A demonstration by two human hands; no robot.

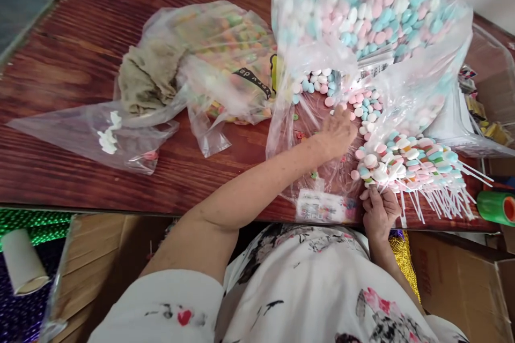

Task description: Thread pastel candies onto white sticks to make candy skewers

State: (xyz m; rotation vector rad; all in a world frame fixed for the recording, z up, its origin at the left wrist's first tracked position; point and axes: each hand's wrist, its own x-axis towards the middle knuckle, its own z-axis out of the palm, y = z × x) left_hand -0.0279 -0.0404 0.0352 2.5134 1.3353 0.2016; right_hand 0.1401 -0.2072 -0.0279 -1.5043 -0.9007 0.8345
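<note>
My left hand (340,131) reaches into loose pink, blue and white tablet candies (367,107), fingers bent down and closed. What its fingertips hold, if anything, is hidden. My right hand (380,209) is at the table's front edge, thumb and fingers pinched at what looks like a thin white stick below some white candies (380,172). Beside it lies a heap of candies on white sticks (430,163), their stick ends pointing towards the front right. Behind both hands stands a large clear bag of tablet candies (382,16), its plastic spread under the loose ones.
A clear bag of yellow, green and orange pieces (229,32) lies left of centre, with a crumpled tan cloth (151,75) on it. Flat plastic (132,155) holds small white pieces. A green tape roll (497,207) sits at the right edge. Cardboard boxes (454,278) stand below the table (60,161).
</note>
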